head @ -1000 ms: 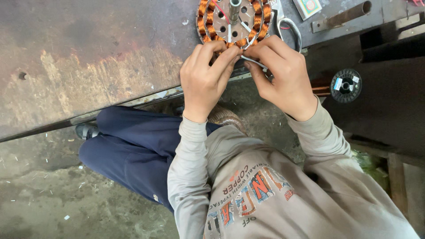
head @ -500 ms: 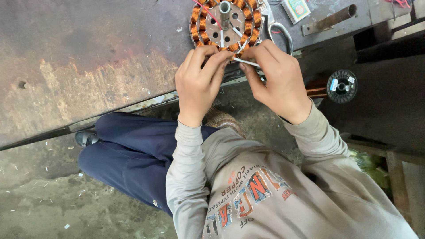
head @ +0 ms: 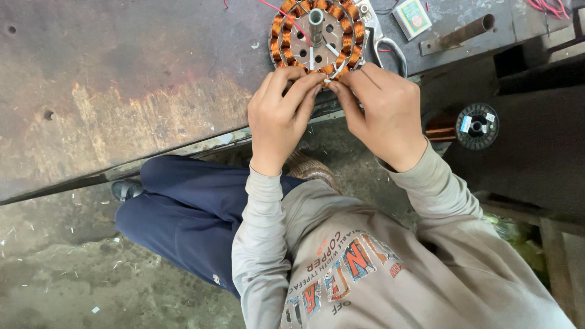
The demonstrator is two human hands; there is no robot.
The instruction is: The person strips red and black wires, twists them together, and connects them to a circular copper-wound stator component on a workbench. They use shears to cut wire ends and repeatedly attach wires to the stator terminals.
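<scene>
A round motor stator [head: 317,33] with copper coils around its rim and a steel shaft in the middle lies on a rusty metal bench [head: 122,91]. My left hand [head: 281,116] and my right hand [head: 384,113] meet at the stator's near edge. Both pinch at a coil there, fingertips touching a thin white strip. A red wire runs over the stator's top left.
Scissors [head: 390,52] lie right of the stator, with a small green-and-white box [head: 412,17] and a metal pipe [head: 463,31] beyond. A black wire spool [head: 478,126] sits low at right. My blue-trousered legs and a dark shoe [head: 125,189] rest on the concrete floor.
The view has shifted, so the stator and both hands sit lower in frame. The fingertips have closed in together on the stator's near edge.
</scene>
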